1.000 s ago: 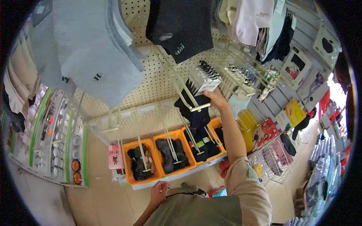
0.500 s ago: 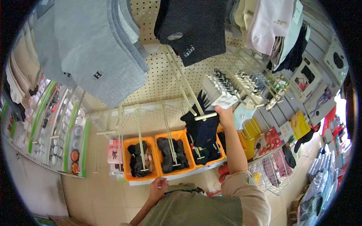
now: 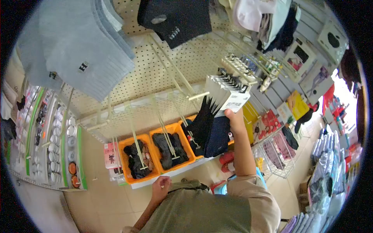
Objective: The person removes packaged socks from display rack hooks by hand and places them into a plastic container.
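Note:
My right hand (image 3: 234, 118) grips a bunch of dark socks (image 3: 211, 134) by their white cards (image 3: 227, 93), which have black hooks along the top. The socks hang down from the cards, over the right side of the orange baskets. To the left of the bunch is a bare double-pronged display hook (image 3: 199, 95), apart from the cards. My left hand (image 3: 161, 186) is near my waist, in front of the orange baskets, with its fingers curled; whether anything small is inside cannot be made out.
Orange baskets (image 3: 158, 155) of dark socks stand below the pegboard (image 3: 136, 77). Grey socks (image 3: 83, 50) and black socks (image 3: 178, 23) hang above. A wire basket (image 3: 285, 171) stands at right, and a rack of small goods (image 3: 54, 143) at left.
My right hand has drawn the carded socks away from the wall, clear of the hooks and lower. My left hand stays near my waist. The view has shifted.

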### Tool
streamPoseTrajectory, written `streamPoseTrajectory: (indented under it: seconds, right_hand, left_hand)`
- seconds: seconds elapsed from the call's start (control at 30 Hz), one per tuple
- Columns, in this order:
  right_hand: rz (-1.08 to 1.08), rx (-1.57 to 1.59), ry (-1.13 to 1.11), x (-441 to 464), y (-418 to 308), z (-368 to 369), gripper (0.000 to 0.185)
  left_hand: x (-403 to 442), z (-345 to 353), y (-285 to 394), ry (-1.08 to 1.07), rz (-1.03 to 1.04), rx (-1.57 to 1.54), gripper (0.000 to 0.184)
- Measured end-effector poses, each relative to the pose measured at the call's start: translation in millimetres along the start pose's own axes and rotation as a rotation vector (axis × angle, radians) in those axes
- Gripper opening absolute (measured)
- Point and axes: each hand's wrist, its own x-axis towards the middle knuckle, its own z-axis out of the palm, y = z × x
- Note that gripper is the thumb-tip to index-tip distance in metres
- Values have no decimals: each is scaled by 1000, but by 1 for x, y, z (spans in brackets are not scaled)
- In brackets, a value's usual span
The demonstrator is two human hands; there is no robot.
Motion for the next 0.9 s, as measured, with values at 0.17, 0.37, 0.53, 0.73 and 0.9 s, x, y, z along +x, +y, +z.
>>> streamPoseTrajectory:
  seconds: [0.17,0.37,0.53,0.73,0.9]
  right_hand:
    - [5,-25,-4,-21,-33,1,78]
    - [113,-218,-1,-37,-72,11,78]
    - [144,-199,23,-44,-81,11,67]
    - [172,-182,138,-64,-96,17,56]
    - [122,-246,117,-71,-115,31,59]
  left_hand:
    - [-11,-5,-8,-71,16,-27,20]
    - [-34,-17,-12,-198,63,-4,21]
    - [-61,-23,4,-290,-24,4,20]
    - [-89,-33,2,-362,37,19,17]
    - [-109,-40,-20,-369,-42,-42,17]
